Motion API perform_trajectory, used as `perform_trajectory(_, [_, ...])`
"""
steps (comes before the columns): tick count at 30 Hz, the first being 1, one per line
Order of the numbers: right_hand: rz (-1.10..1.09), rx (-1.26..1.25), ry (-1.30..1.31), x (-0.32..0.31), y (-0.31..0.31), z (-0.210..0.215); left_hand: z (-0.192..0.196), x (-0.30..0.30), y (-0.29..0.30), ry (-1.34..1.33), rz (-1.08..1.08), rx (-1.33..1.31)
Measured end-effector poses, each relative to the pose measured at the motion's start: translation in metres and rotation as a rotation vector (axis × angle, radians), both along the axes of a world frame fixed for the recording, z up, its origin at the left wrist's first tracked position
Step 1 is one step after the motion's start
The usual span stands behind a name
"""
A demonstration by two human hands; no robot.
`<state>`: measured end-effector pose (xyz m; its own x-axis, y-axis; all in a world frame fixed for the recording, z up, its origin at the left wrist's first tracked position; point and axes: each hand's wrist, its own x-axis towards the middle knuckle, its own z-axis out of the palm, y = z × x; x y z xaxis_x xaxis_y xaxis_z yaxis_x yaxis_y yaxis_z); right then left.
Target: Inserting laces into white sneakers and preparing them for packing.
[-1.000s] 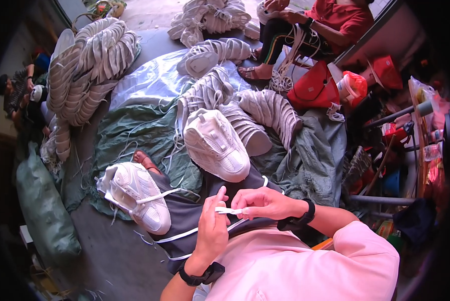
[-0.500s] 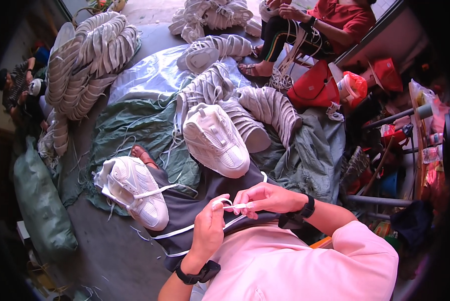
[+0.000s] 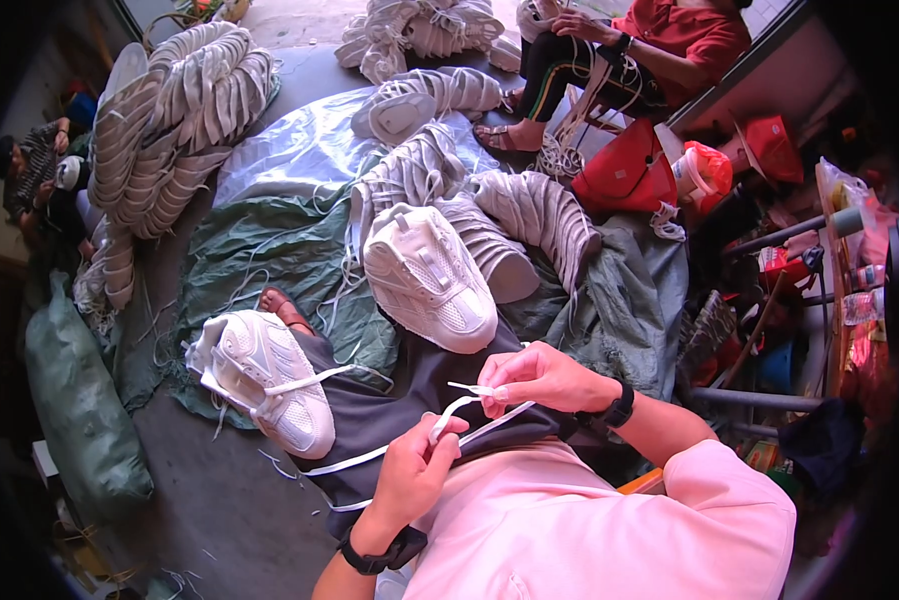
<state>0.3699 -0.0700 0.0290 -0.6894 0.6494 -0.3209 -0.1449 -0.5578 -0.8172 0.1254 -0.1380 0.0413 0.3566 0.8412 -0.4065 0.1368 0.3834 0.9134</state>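
Over my lap, a white shoelace (image 3: 454, 408) runs in a curve between my two hands. My left hand (image 3: 414, 470) pinches it between thumb and fingers. A little farther and to the right, my right hand (image 3: 544, 380) grips the lace close to a tip that sticks out leftward. On my left knee rests a white sneaker upper (image 3: 294, 405) with a lace strung across it. A second white sneaker upper (image 3: 434, 285), toe toward me, lies on my other knee. More white lace stretches across my dark trousers (image 3: 354, 480).
Stacked grey-white shoe uppers (image 3: 534, 215) lie ahead on green sheeting (image 3: 259, 245), with a bigger pile (image 3: 179, 130) at far left. A stuffed green sack (image 3: 84, 410) stands left. Right are a red bag (image 3: 624, 170) and a cluttered rack (image 3: 829, 290). Co-workers sit at far right and far left.
My hands have drawn apart: the right one went up and to the right, the left one slightly down. The lace between them now shows a longer curve and a free tip.
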Motion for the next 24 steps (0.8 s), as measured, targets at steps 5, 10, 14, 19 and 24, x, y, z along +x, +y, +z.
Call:
perform_trajectory(5, [0.039, 0.159, -0.108, 0.003, 0.006, 0.005, 0.002, -0.007, -0.005, 0.061, -0.029, 0.086])
perform_trajectory(10, [0.093, 0.241, -0.133, 0.0, 0.007, 0.01, -0.004, -0.01, 0.006, 0.082, 0.028, 0.212])
perform_trajectory(14, [0.112, 0.287, -0.134, -0.004, 0.006, 0.01, -0.004, 0.0, 0.02, 0.298, -0.016, 0.632])
perform_trajectory(19, [0.113, 0.296, -0.168, -0.01, 0.006, 0.013, -0.013, 0.005, 0.02, 0.219, -0.074, 0.597])
perform_trajectory(24, [0.074, 0.388, -0.243, -0.011, 0.008, 0.013, -0.006, 0.008, 0.021, 0.044, -0.078, 0.197])
